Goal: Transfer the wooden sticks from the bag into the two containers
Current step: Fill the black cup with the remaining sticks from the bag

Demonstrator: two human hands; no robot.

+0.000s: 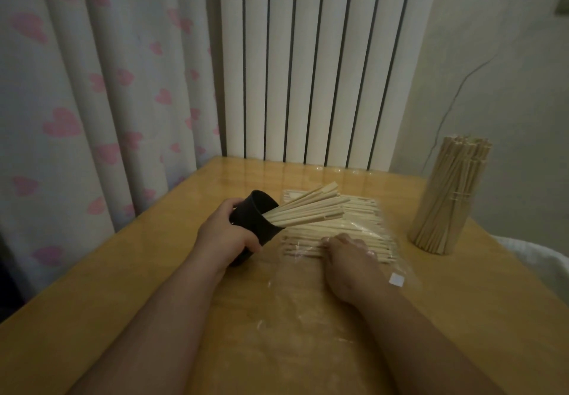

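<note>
At the table's centre, wooden sticks (354, 225): a flat layer is seen lying side by side inside the bag, with the ends turned towards the left and right.
Bag (403, 267): clear plastic, laid flat on the table; its loose part is stretched towards the viewer, and a small white label (396, 280) is carried on it.
Right hand (351, 265): placed on the near edge of the sticks in the bag, the fingers bent down onto them; whether any stick is pinched cannot be told.
Black cup (255, 210): held tilted just left of the bag, its mouth turned to the right and away from the viewer.
Fanned sticks (311, 207): a bunch is lodged in the black cup, and its free ends are spread out over the bag.
Left hand (224, 234): wrapped round the wall of the black cup, which is gripped with fingers and thumb.
Clear container (443, 210): stood upright near the table's right edge, well apart from the bag, and packed with sticks that rise above its rim.
Table (123, 302): glossy wood, pushed into a corner.
Radiator (308, 56): white ribs are seen behind the far edge of the table.
Curtain (92, 87): pale, printed with pink hearts, hung to the left.
Wall (498, 56): plain, to the right, crossed by a thin cable (455, 96).
</note>
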